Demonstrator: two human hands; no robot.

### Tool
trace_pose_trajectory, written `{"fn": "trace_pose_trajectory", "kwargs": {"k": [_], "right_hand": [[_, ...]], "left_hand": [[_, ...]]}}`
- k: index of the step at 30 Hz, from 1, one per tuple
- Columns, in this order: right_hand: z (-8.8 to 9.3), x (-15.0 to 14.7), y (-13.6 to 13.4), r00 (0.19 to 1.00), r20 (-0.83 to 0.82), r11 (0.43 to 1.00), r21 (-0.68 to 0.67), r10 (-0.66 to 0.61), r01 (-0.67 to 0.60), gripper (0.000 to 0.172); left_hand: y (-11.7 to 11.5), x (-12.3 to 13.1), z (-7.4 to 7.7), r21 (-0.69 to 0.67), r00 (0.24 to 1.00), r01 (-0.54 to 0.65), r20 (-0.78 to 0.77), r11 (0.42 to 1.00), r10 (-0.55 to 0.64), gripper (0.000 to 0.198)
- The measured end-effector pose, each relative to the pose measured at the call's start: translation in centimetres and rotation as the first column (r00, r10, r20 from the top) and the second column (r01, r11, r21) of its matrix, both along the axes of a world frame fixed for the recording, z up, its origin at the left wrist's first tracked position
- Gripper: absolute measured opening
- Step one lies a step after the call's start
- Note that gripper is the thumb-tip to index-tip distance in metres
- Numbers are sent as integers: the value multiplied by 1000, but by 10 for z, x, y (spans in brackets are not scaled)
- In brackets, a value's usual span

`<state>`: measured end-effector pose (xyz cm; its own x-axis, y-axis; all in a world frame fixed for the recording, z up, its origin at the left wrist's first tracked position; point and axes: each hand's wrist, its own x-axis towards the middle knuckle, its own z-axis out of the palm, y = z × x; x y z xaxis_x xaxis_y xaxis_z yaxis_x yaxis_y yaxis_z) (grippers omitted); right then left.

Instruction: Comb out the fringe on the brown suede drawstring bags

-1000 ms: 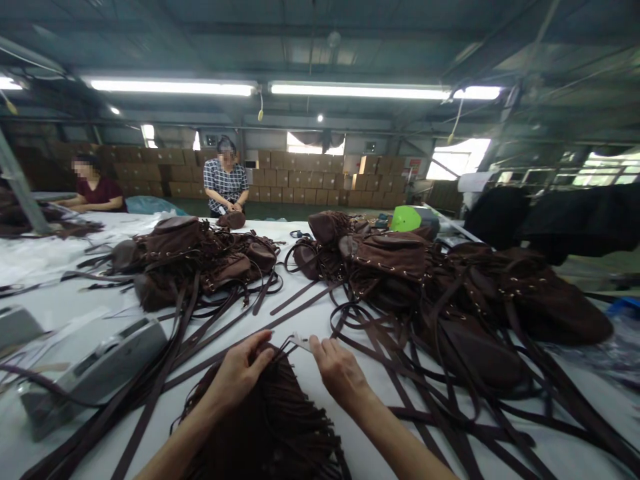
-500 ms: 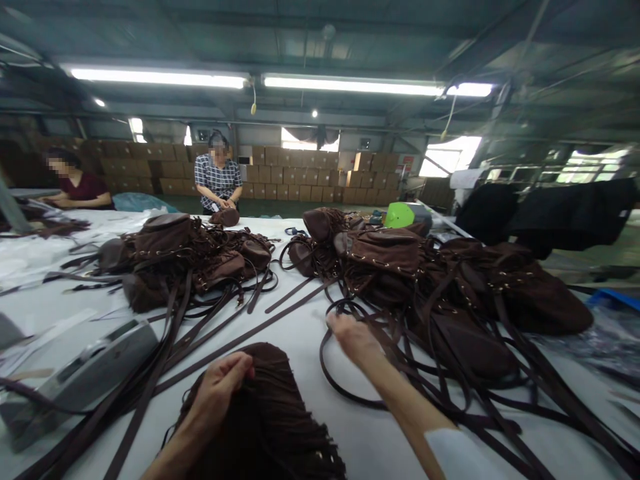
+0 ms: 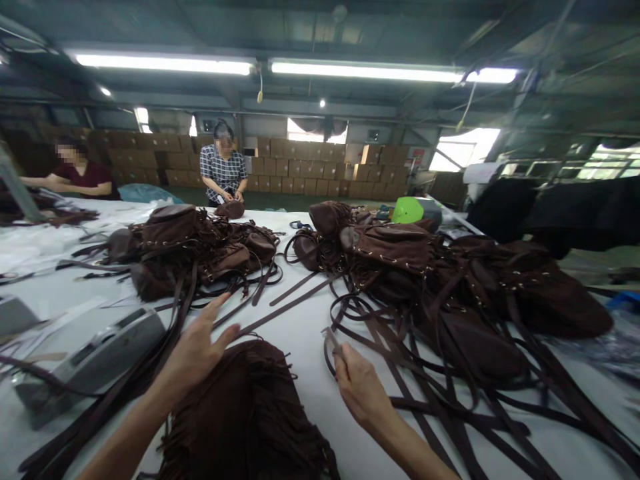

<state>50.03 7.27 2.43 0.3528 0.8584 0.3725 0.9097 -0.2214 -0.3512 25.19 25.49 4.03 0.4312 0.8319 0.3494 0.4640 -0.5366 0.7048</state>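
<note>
A dark brown fringed bag point(image 3: 250, 407) lies on the white table point(image 3: 310, 320) nearest to me. Over its upper left side is my left hand point(image 3: 203, 343), fingers spread and holding nothing. To the right of the bag, my right hand point(image 3: 357, 380) is closed on a small metallic tool point(image 3: 334, 341), whose exact kind I cannot make out. Beyond that hand lie looped brown straps point(image 3: 350, 307).
Piles of brown fringed bags stand at the left point(image 3: 175, 247) and right point(image 3: 390, 250). A grey device point(image 3: 100, 353) sits on the left. Two people work across the table, one in a checked shirt point(image 3: 223, 170). Cartons point(image 3: 300, 157) line the back.
My left hand has let go of the bag's top and opened, moving up and left. My right hand has come back nearer, and the metallic tool now shows in it.
</note>
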Motion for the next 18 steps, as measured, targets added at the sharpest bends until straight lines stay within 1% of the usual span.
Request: {"fn": "trace_pose_trajectory", "kwargs": {"k": [1,2,3,4,5,6,7,8,9,10,11,12,13,15,17,18], "right_hand": [[1,-5,-1,1000,-3,1000,24,4,-4,18],[3,-11,-1,1000,13,1000,28,-5,5,17],[4,-19,0,999,34,1000,20,-15,14,17],[6,-30,4,998,52,1000,3,-20,19,16],[6,-42,8,998,64,1000,-14,-9,10,16],[5,-56,14,997,72,999,-30,24,-21,16],[3,-71,21,994,83,996,-51,70,-66,20],[-2,-85,28,986,104,989,-86,132,-123,28],[-8,-98,34,970,135,974,-137,200,-182,40],[-16,-108,40,949,173,952,-203,264,-229,52],[-24,-114,45,929,212,931,-273,303,-242,61],[-33,-116,49,920,246,918,-335,304,-214,66],[-40,-111,52,922,274,912,-378,273,-158,66],[-49,-87,52,940,316,915,-402,128,10,59],[-50,-46,42,936,349,905,-384,-41,183,51],[-48,-24,31,926,362,892,-377,-105,249,49]], "left_hand": [[-4,-21,-17,-58,993,-117,-27,991,115,80],[-11,-41,-38,-174,978,-211,-50,962,205,88],[-20,-59,-61,-327,964,-262,-48,908,261,96],[-31,-74,-83,-449,950,-283,-11,848,311,102],[-42,-86,-104,-530,936,-285,25,799,350,104],[-53,-93,-120,-576,927,-291,29,764,375,104],[-62,-97,-130,-609,924,-291,21,738,382,105],[-70,-97,-136,-622,923,-298,3,724,384,104],[-75,-94,-137,-620,924,-311,-21,720,381,102],[-78,-89,-135,-609,926,-322,-44,725,374,96],[-80,-83,-129,-592,929,-326,-58,737,365,88],[-81,-77,-123,-575,934,-319,-55,754,353,77],[-81,-71,-117,-568,941,-295,-35,768,335,66],[-83,-65,-105,-601,958,-206,38,772,285,47],[-87,-66,-98,-656,960,-121,114,745,256,38],[-90,-70,-96,-679,959,-98,131,728,251,36]]}}
